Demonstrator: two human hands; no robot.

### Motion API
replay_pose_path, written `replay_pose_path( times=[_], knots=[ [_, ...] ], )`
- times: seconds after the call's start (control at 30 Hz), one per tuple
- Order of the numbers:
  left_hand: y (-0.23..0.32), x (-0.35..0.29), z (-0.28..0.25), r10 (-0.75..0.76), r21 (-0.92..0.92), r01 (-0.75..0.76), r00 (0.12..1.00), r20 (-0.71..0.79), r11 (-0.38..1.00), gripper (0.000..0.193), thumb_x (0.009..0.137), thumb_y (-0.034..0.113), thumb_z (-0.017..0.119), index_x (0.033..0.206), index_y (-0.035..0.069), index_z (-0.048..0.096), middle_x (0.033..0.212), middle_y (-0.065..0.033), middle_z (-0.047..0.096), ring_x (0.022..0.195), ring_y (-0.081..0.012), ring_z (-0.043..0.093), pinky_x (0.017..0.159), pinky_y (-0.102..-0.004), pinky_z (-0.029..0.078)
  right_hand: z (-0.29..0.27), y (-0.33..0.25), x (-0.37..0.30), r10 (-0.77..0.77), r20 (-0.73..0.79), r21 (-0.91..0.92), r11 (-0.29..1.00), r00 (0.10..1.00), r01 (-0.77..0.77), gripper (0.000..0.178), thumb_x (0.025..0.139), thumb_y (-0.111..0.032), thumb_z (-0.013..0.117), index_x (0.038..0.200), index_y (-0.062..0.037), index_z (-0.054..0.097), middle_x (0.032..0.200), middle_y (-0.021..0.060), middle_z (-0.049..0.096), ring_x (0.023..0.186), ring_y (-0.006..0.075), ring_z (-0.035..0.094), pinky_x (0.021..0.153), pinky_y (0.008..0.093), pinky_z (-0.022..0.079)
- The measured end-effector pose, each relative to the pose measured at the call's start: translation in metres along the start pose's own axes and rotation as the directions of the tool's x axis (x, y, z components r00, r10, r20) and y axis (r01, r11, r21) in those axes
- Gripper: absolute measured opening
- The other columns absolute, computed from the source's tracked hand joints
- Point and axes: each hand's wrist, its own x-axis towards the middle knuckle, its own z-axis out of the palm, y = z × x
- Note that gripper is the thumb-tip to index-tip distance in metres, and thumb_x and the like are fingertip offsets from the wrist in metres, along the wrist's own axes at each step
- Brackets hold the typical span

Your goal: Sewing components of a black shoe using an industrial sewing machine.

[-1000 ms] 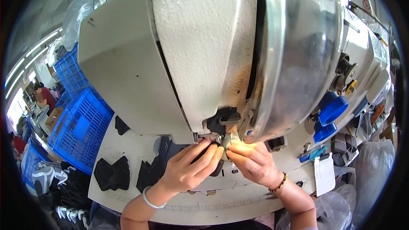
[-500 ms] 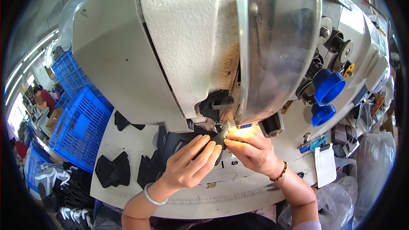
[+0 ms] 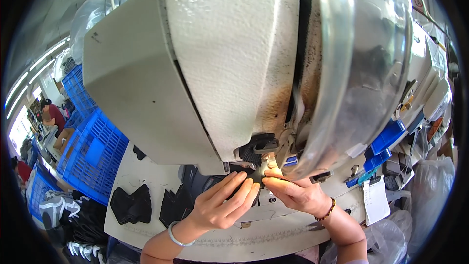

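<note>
Both my hands are at the sewing head of a large white sewing machine (image 3: 229, 58). My left hand (image 3: 225, 205), its wrist in a pale bangle, has its fingers stretched and pressed onto a small black fabric piece (image 3: 255, 180). From the other side my right hand (image 3: 299, 196), with a beaded bracelet, pinches the same piece's edge, thumb hidden. The machine head covers the far part of the piece, and the needle cannot be made out. To the left of my left hand lie other black cut pieces (image 3: 132, 204) on the white table (image 3: 220, 244).
Blue plastic crates (image 3: 95, 154) stand at the left, with a pile of black and grey items (image 3: 61, 210) below them. A clear curved guard (image 3: 359, 68) hangs over the right side. Tools and a white tag (image 3: 375, 201) lie at the right, beside plastic bags (image 3: 430, 200).
The view has shifted: the machine head looks larger and my hands sit lower in the picture. Both hands stay on the black fabric piece at the sewing head.
</note>
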Motion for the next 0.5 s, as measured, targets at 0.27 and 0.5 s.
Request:
replay_pose_path(
  times=[0.27, 0.5],
  knots=[
    [-0.004, -0.002, 0.001, -0.065, 0.010, 0.064, 0.994, 0.084, 0.998, 0.023, 0.078, 0.013, 0.073, 0.100, 0.007, 0.072, 0.101, -0.0036, 0.066, 0.093, -0.0192, 0.067, 0.072, -0.0274, 0.057, -0.003, 0.010, 0.002, 0.068, 0.112, -0.023, 0.998, 0.991, -0.066, 0.047, 0.077, -0.003, 0.076, 0.122, -0.0076, 0.064, 0.119, 0.0093, 0.065, 0.105, 0.0222, 0.064, 0.094, 0.0346, 0.049],
    [-0.011, -0.009, 0.011, -0.083, -0.050, 0.083, 0.996, -0.015, 0.995, 0.027, 0.077, 0.018, 0.077, 0.103, 0.012, 0.072, 0.098, -0.0044, 0.066, 0.086, -0.0162, 0.066, 0.065, -0.0248, 0.052, -0.002, 0.025, -0.018, 0.181, 0.241, -0.117, 0.981, 0.953, -0.157, 0.043, 0.083, -0.004, 0.071, 0.125, -0.0017, 0.060, 0.116, 0.0098, 0.065, 0.108, 0.0225, 0.063, 0.094, 0.0341, 0.048]
  ],
)
